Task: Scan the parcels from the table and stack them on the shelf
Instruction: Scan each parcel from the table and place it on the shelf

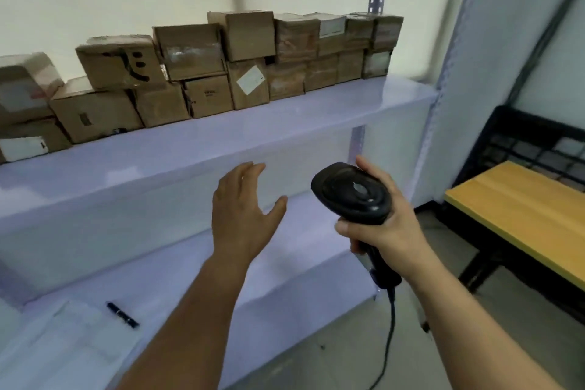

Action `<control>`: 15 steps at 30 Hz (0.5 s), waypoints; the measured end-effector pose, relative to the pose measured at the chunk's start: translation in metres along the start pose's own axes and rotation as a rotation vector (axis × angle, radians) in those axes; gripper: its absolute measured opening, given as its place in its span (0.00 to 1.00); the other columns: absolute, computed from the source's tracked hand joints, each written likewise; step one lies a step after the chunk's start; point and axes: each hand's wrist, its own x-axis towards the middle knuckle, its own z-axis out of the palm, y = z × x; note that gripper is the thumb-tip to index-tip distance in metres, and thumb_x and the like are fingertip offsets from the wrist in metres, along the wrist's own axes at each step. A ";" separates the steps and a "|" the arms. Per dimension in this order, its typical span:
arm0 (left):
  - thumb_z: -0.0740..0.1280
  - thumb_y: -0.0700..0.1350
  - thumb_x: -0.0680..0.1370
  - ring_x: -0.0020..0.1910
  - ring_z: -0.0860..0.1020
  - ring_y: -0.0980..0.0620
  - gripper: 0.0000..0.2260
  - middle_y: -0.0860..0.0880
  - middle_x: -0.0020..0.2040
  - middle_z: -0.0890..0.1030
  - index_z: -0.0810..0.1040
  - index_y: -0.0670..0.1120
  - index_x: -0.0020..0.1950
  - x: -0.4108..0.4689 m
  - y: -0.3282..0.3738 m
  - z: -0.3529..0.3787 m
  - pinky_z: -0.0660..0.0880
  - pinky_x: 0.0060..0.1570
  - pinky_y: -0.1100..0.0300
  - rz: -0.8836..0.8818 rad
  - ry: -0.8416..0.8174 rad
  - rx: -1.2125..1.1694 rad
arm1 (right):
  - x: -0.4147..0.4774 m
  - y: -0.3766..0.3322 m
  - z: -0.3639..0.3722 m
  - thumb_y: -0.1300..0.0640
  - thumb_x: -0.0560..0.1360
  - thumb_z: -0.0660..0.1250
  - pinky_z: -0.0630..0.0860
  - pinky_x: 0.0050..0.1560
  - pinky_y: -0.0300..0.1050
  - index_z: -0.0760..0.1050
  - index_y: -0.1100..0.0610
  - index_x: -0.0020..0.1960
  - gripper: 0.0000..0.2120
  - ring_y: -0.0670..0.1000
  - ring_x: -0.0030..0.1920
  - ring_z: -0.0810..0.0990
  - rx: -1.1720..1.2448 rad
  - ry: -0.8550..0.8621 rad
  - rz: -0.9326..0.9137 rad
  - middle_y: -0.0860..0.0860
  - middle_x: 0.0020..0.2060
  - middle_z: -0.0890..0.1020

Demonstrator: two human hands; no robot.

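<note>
Currently the left hand (243,215) is empty and raised in front of the shelf (285,123), palm away, its fingers (250,171) straight and close together with the thumb spread out to the right. It touches nothing. The right hand (389,228) grips the scanner (351,191) by the handle, fingers curled round it, with the head tilted up and to the left; whether a finger lies on the trigger cannot be told. Its cable (391,326) hangs down to the floor. The parcels (190,51) sit on the upper board in two tiers, running from far right to near left. The table (519,209) stands to the right, and the part of its top in view shows no parcel. Judgement: this is the gap between parcels, and the step in hand is to fetch the next one from the table. To do it well, turn right and take one box in the free left hand with the label facing up. Bring the scanner window square onto the label and confirm the read before lifting. Keep the cable slack and away from the table leg. Placement note: the box with the drawn face (118,65) sits tilted, so it makes a poor base. A flat, level top is the better place for the next box. A pen (122,315) lies on the lower board (300,247), near left.
</note>
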 end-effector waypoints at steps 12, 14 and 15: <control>0.72 0.53 0.73 0.65 0.71 0.42 0.27 0.44 0.65 0.74 0.73 0.43 0.67 -0.070 0.216 0.125 0.67 0.64 0.51 0.139 -0.184 -0.146 | -0.138 -0.003 -0.216 0.67 0.64 0.80 0.78 0.29 0.48 0.68 0.35 0.69 0.44 0.51 0.34 0.80 -0.044 0.226 0.028 0.49 0.58 0.79; 0.73 0.52 0.72 0.64 0.72 0.41 0.26 0.43 0.65 0.75 0.74 0.42 0.67 -0.084 0.253 0.147 0.68 0.63 0.50 0.187 -0.210 -0.187 | -0.161 -0.006 -0.248 0.69 0.65 0.79 0.78 0.29 0.48 0.67 0.35 0.69 0.44 0.49 0.34 0.81 -0.069 0.277 0.039 0.48 0.57 0.79; 0.71 0.55 0.72 0.63 0.72 0.41 0.27 0.43 0.64 0.76 0.74 0.42 0.66 -0.090 0.272 0.157 0.68 0.62 0.50 0.207 -0.233 -0.203 | -0.173 -0.008 -0.262 0.68 0.65 0.79 0.78 0.30 0.49 0.67 0.35 0.69 0.44 0.49 0.36 0.81 -0.082 0.302 0.041 0.46 0.58 0.79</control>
